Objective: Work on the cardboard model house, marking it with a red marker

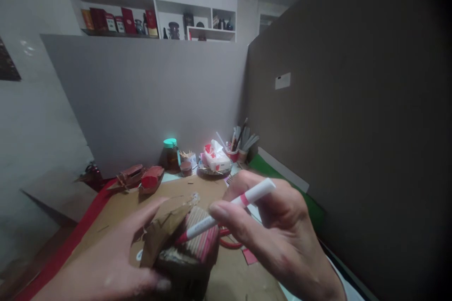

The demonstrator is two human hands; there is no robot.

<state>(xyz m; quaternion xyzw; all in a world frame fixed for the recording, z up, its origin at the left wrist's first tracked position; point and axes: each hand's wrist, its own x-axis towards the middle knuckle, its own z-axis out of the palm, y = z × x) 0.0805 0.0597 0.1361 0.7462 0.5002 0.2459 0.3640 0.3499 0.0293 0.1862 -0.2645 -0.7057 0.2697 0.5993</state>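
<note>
My left hand [113, 256] grips a small cardboard model [183, 249] from its left side, thumb near the bottom edge. The model has a corrugated face partly coloured red and a torn brown flap on top. My right hand [278, 230] holds a white marker with a red band [229, 211] between thumb and fingers. The marker's red tip rests on the corrugated face of the model.
Two red-brown cardboard boats [141, 178] sit farther back on the brown sheet [123, 211]. Behind are a jar with a green lid [171, 154], a tissue pack on a tray [216, 157] and cups of pens [240, 143]. Grey partitions wall the back and right.
</note>
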